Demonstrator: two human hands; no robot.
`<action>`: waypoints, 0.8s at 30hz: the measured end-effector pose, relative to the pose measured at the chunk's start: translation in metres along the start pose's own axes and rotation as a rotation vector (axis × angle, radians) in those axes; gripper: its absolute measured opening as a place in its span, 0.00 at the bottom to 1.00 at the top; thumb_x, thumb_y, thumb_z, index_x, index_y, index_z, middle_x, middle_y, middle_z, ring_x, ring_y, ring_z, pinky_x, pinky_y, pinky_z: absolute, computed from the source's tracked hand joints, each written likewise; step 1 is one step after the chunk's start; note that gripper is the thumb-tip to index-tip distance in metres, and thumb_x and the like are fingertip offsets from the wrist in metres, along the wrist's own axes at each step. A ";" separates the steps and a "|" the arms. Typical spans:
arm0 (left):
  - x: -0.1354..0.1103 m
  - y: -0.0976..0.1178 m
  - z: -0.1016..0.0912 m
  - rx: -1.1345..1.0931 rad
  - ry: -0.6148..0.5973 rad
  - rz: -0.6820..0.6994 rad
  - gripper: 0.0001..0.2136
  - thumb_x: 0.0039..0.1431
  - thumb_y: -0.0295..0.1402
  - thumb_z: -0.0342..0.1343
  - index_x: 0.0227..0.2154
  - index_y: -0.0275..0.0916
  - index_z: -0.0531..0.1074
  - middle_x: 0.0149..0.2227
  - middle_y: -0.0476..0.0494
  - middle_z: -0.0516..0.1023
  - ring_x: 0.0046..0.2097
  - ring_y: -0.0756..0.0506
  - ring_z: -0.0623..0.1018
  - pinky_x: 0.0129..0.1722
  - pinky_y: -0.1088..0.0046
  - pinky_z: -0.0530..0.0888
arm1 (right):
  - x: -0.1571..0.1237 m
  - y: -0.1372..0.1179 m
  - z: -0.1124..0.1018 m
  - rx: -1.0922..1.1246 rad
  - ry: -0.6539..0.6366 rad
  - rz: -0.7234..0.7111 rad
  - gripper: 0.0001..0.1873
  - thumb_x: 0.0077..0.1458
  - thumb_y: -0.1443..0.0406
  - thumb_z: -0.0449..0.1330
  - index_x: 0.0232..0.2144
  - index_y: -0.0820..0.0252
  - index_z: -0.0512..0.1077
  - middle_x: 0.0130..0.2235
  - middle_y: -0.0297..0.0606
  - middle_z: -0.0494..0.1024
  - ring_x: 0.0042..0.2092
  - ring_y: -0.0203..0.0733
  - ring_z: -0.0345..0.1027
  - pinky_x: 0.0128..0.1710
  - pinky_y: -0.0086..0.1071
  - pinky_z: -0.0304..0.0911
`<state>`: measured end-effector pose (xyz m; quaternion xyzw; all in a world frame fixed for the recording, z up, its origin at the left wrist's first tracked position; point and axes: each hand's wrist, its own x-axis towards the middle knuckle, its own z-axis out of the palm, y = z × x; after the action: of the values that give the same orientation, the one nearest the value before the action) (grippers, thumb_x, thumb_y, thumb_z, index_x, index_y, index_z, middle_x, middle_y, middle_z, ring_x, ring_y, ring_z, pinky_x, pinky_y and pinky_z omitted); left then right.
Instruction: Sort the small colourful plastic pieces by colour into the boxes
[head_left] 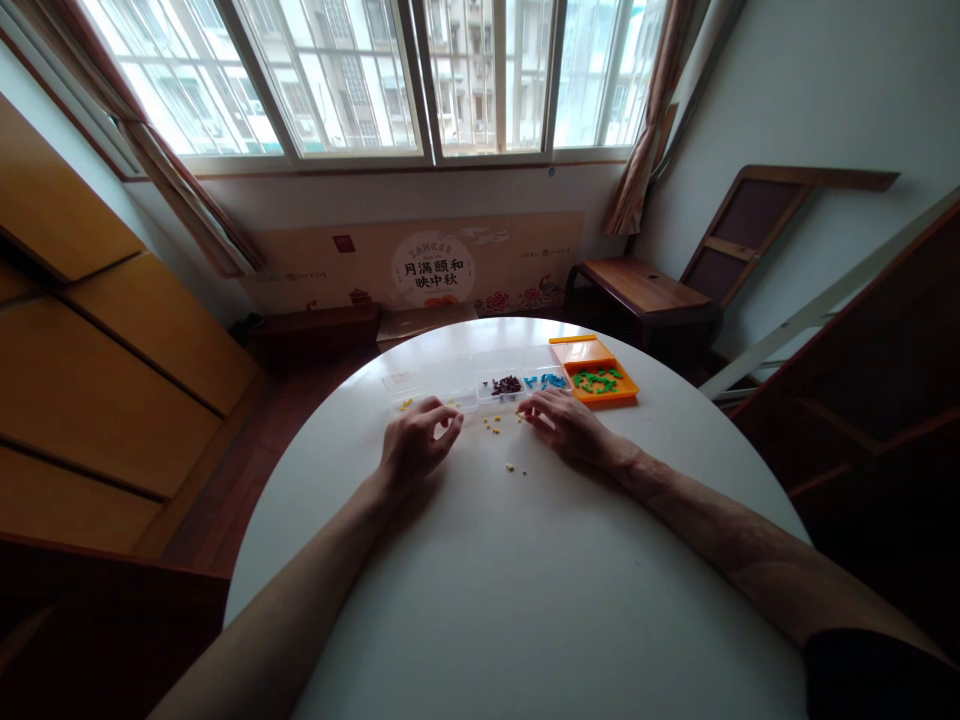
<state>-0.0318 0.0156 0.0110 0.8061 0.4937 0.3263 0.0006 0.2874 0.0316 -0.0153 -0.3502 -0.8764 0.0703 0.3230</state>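
Note:
My left hand [420, 440] hovers at the front edge of the left clear plastic box [469, 398], thumb and forefinger curled together. What its fingertips hold, if anything, is too small to make out. Yellow bits [406, 405] lie in that box, partly behind the hand. My right hand [562, 420] rests low over the table with its fingertips pinched at a small yellow piece [519, 417]. Between the hands, several loose yellow pieces [492, 425] are scattered on the tabletop, with a couple more [511, 468] closer to me.
A second clear box holds dark brown pieces [506, 385] and blue pieces [545, 381] stand beside them. At right, an open orange box [628, 395] contains green pieces [596, 381]. Everything is on a round white table [480, 600]. A wooden chair [645, 285] stands beyond it.

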 end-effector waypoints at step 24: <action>-0.004 0.044 0.022 -0.475 -0.165 0.146 0.08 0.74 0.37 0.62 0.48 0.44 0.85 0.44 0.44 0.86 0.34 0.50 0.81 0.37 0.74 0.76 | 0.005 -0.019 0.006 0.175 0.139 -0.301 0.10 0.74 0.67 0.61 0.54 0.53 0.77 0.49 0.42 0.83 0.48 0.45 0.81 0.51 0.40 0.80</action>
<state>0.0135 -0.0028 0.0054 0.8407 0.3422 0.3655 0.2065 0.2706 0.0214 -0.0109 -0.1895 -0.8851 0.0727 0.4187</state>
